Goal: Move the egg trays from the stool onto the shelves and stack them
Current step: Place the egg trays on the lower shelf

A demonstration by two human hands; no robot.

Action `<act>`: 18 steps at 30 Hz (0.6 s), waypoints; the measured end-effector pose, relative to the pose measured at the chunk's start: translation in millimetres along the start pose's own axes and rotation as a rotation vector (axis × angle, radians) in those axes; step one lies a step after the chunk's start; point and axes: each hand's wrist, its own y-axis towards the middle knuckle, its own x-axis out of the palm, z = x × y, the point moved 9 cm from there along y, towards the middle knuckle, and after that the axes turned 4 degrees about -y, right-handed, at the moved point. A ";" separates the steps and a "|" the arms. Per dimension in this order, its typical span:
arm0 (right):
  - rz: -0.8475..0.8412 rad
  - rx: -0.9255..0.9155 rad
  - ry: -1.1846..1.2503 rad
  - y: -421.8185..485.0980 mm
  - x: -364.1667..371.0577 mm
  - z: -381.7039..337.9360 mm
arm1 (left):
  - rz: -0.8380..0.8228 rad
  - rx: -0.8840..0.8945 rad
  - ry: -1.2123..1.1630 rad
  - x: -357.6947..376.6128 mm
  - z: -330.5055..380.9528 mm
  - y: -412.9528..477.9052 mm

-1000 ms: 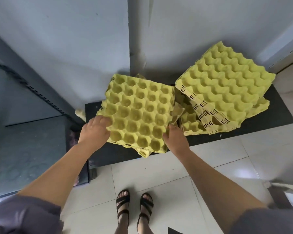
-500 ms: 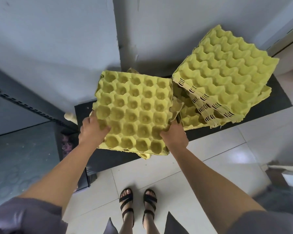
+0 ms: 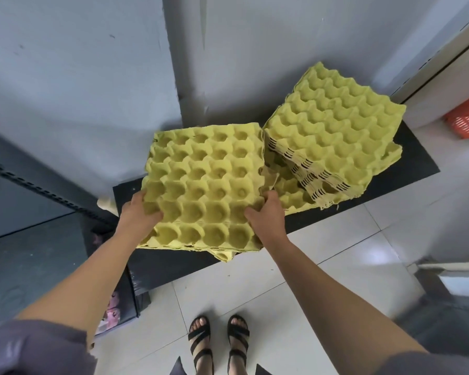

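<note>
Your left hand (image 3: 140,215) is gripping the near left side of a thin bundle of yellow egg trays (image 3: 206,182). Its fingers are curling over the rim and into the cups. Your right hand (image 3: 268,216) is gripping the near right side, with the thumb lying on top and the fingers curling round the rim. Both hands are closing on this one bundle.

The bundle is facing cups up. It is sitting over the left part of a low black surface (image 3: 409,161), and its near side is hanging out past the front of that surface. I cannot tell if it is lifted clear. The corner of one more tray (image 3: 225,256) is poking out from under it.

Just to the right, a taller stack of yellow trays (image 3: 336,136) is lying on the same surface, turned at a slant and touching the bundle's right side.

On your left, a dark metal shelf (image 3: 25,266) is standing against the grey wall (image 3: 65,77). An orange basket (image 3: 467,120) is showing far to the right. Your feet in black sandals (image 3: 200,341) are standing on the white tiled floor (image 3: 282,299).
</note>
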 end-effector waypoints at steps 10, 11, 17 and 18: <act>-0.030 -0.035 0.304 -17.3 -2.0 -18.6 | 0.046 -0.065 -0.206 -18.9 -7.4 -24.5; -0.031 -0.037 0.298 -19.4 -2.9 -20.9 | 0.044 -0.075 -0.219 -20.4 -8.6 -26.5; -0.104 0.038 0.295 -23.9 2.3 -16.1 | 0.024 -0.060 -0.331 -24.5 -7.7 -29.9; -0.121 0.056 0.317 -24.1 3.1 -12.9 | 0.024 -0.046 -0.356 -24.6 -5.3 -29.9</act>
